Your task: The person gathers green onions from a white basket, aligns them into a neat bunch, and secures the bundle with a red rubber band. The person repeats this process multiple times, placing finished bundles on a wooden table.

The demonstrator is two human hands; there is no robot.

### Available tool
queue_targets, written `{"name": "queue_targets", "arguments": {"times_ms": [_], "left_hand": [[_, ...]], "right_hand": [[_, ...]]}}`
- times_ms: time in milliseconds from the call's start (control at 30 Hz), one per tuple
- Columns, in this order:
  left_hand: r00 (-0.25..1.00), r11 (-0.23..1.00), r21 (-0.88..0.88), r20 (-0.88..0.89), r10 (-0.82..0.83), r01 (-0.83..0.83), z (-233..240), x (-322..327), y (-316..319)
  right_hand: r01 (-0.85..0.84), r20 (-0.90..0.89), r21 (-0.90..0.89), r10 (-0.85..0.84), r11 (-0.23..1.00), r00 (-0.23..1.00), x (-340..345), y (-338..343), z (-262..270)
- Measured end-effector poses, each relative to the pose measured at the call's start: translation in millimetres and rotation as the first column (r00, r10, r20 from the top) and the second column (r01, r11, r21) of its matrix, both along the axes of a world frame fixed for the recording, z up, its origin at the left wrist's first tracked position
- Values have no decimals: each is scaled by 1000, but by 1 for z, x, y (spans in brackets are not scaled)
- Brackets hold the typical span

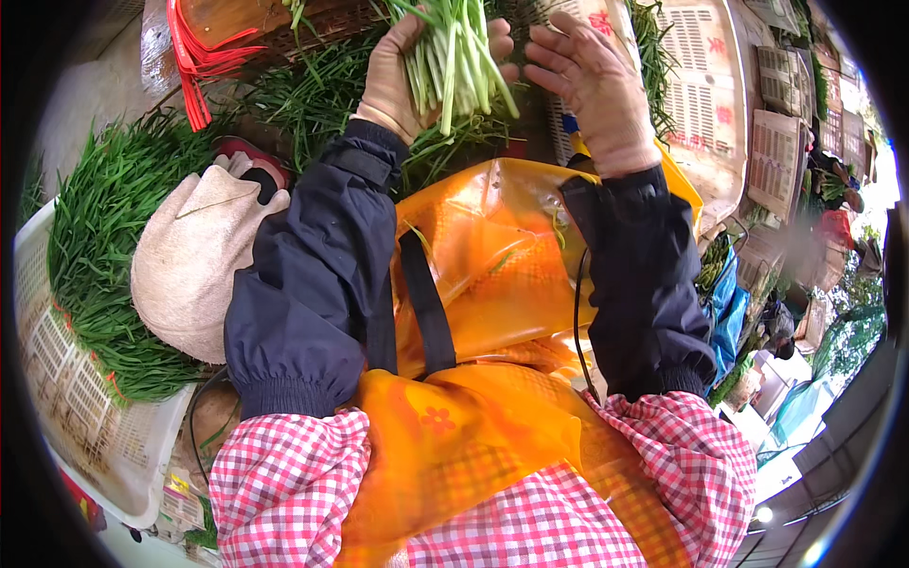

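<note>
My left hand (398, 85) is closed around a bunch of green leafy stalks with pale cut ends (461, 64) at the top centre; its fingertips show on the bunch's right side. Just right of the bunch, my right hand (593, 85) is raised with its fingers apart, touching nothing that I can see. Loose green leaves (312, 99) lie below and left of my left hand. Red ties (195, 64) hang over the edge of a brown wooden surface (234, 21) at the upper left. An orange plastic apron (490, 284) covers my lap.
A white plastic crate (92, 397) of tied green leaves (113, 263) stands at the left, beside a beige cloth-covered thing (199, 270). Another white crate (699, 92) stands at the upper right. Stacked crates (774, 163), a blue plastic sheet (728, 312) and a person (838, 184) are farther right.
</note>
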State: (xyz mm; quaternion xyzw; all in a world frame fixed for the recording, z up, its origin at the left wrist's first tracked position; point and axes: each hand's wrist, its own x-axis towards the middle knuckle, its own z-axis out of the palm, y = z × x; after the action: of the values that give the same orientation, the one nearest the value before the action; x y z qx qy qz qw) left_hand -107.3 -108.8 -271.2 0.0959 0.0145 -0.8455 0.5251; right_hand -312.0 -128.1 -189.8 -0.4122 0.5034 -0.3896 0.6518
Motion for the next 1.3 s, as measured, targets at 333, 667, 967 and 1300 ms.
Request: {"name": "queue_targets", "arguments": {"times_ms": [333,667,967,1300], "left_hand": [[994,999,-40,-109,3,-8,-12,-8,-2],[961,998,51,-276,-31,47,-27,6,12],[881,974,224,457,-124,21,-20,15,9],[710,940,316,691,-136,-128,-33,41,51]], "right_hand": [[-839,-164,79,838,538,521,38,60,19],[-687,-115,150,702,712,703,39,43,6],[-2,-292,340,107,940,950,50,21,-29],[4,118,394,-55,919,992,98,47,-114]]}}
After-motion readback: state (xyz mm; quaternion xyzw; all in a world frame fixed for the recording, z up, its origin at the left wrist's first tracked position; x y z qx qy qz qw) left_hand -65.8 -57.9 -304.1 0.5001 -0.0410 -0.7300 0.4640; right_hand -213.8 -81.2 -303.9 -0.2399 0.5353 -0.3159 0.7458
